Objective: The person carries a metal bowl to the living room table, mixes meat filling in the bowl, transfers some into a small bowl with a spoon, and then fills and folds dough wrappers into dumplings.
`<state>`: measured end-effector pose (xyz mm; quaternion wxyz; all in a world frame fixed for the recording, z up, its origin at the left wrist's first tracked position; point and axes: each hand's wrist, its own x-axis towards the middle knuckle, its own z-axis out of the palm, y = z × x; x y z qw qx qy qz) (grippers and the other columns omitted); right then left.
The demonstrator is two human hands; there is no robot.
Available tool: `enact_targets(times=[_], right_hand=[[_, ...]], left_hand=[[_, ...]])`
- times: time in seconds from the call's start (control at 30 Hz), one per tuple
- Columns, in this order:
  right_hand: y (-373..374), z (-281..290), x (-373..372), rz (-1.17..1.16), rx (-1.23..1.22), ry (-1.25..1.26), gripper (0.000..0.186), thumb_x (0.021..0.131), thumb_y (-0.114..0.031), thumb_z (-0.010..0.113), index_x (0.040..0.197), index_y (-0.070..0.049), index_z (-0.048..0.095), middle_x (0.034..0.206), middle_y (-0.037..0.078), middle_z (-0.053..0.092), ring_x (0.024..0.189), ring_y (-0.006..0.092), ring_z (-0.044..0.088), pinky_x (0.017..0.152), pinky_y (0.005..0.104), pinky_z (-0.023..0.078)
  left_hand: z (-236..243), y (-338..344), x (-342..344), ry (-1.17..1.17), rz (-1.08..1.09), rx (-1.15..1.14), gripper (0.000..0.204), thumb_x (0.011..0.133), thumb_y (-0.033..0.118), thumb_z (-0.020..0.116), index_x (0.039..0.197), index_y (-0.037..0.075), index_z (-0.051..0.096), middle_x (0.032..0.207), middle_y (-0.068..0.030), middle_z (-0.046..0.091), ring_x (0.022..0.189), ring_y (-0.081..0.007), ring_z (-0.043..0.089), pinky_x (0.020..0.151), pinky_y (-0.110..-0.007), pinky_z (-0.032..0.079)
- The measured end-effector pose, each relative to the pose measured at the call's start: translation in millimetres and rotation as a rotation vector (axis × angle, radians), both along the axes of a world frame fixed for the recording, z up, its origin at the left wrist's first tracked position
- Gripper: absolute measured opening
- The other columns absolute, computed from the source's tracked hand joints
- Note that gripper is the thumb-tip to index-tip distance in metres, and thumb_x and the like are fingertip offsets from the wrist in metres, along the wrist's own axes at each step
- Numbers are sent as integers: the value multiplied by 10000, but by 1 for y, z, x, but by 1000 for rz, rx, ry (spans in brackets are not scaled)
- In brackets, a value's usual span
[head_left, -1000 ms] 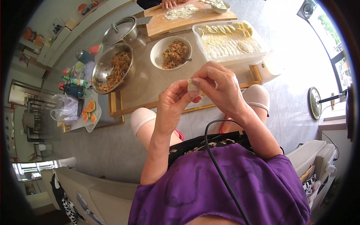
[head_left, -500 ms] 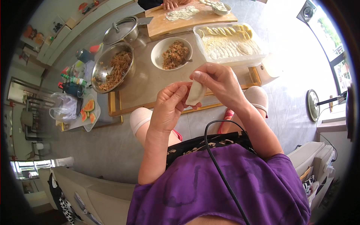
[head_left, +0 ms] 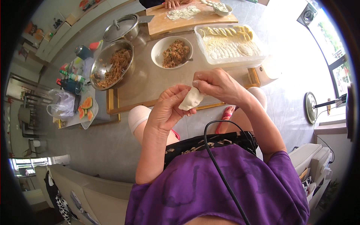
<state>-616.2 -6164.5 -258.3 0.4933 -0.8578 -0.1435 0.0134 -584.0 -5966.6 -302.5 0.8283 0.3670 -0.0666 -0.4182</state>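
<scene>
A pale, half-moon dumpling (head_left: 192, 99) is held between both my hands, above the gap between my knees and the table edge. My left hand (head_left: 169, 105) supports its lower left side, thumb in front and fingers behind. With thumb and bent fingers, my right hand (head_left: 217, 85) pinches its upper end. Beyond my hands stands a white bowl (head_left: 157, 52) of minced filling (head_left: 175, 54) with a utensil handle in it. A clear plastic box (head_left: 234, 64) at the right holds rows of dumplings on flour.
A steel bowl of filling (head_left: 116, 67) and a lidded pot (head_left: 120, 29) stand at the left. Behind, a wooden board (head_left: 161, 28) carries dough wrappers (head_left: 183, 13), near another person's hands (head_left: 173, 3). Watermelon slices (head_left: 87, 107) lie at far left; a black cable (head_left: 221, 170) crosses my shirt.
Both my hands have lowered slightly with the dumpling, which is now more tilted. My right fingers have curled in closer at its upper end.
</scene>
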Motion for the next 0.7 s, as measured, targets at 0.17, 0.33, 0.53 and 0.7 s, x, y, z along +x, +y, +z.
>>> enact_targets(times=[0.17, 0.33, 0.53, 0.7], right_hand=[[3, -11, 1, -6, 24, -34, 295, 914, -219, 491, 771, 37, 530, 598, 185, 475, 547, 264, 475, 581, 388, 412], [8, -5, 0, -63, 51, 35, 289, 911, -216, 491, 778, 38, 529, 615, 191, 491, 562, 277, 509, 584, 399, 413], [8, -15, 5, -48, 6, 62, 302, 937, -234, 467, 844, 34, 570, 643, 179, 527, 587, 291, 524, 599, 393, 422], [15, -9, 2, -58, 95, 44, 278, 936, -216, 461, 895, 27, 591, 678, 174, 557, 596, 278, 538, 598, 376, 435]], left_hand=[[-8, 2, 0, 27, 3, -6, 168, 912, 143, 582, 1032, 25, 596, 856, -97, 661, 650, -210, 658, 535, -266, 526], [-6, 2, -1, 61, 28, -87, 165, 906, 117, 586, 1042, 24, 587, 886, -106, 659, 697, -217, 666, 568, -268, 560], [1, -5, -4, -15, 94, -65, 233, 894, 88, 593, 1114, 23, 553, 955, -111, 647, 776, -205, 667, 660, -310, 600], [-2, -6, -6, -130, 182, -73, 327, 880, 70, 607, 1193, 18, 524, 995, -115, 635, 825, -206, 664, 663, -312, 598]])
